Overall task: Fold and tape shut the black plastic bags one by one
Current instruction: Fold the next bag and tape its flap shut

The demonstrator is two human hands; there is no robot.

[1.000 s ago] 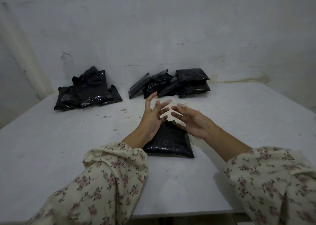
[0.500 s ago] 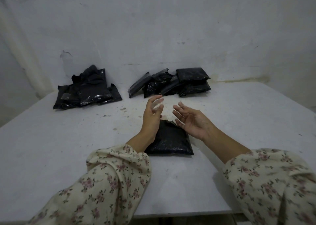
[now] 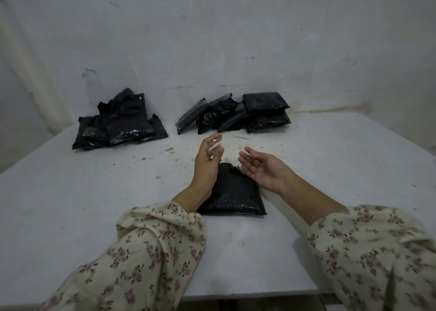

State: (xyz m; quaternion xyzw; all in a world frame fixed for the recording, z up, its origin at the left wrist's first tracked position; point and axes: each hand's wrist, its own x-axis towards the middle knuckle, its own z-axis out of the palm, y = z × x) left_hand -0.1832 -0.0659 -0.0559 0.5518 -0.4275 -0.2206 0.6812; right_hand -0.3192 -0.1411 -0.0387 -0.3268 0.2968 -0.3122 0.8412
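While hovering above flat black plastic bag (image 3: 236, 192), left hand (image 3: 207, 164): fingers raised and close together, blurred; small clear shiny strip (image 3: 214, 146) at the tips, probably tape; pinched or only stuck there, cannot tell.
Right hand (image 3: 264, 173): palm up, fingers loosely spread, holding nothing, just over far right corner of bag.
Bag position: flat on white table (image 3: 70, 204), between both wrists, near front edge; far end ragged, seemingly not yet sealed.
Step in hand, as judgement: bringing strip down on folded mouth.
How to do well: first press fold flat with free right hand; keep strip stretched and away from other fingers, to avoid sticking on itself; lay half on flap, half on body; rub from middle outward.
Risk: slippery film; possible springing open of fold if released too early.
Loose heap of crumpled black bags (image 3: 118, 126): far left, by wall; probably waiting.
Neat stack of black packets (image 3: 259, 112): far centre, apart from heap; probably finished; place this one there afterwards.
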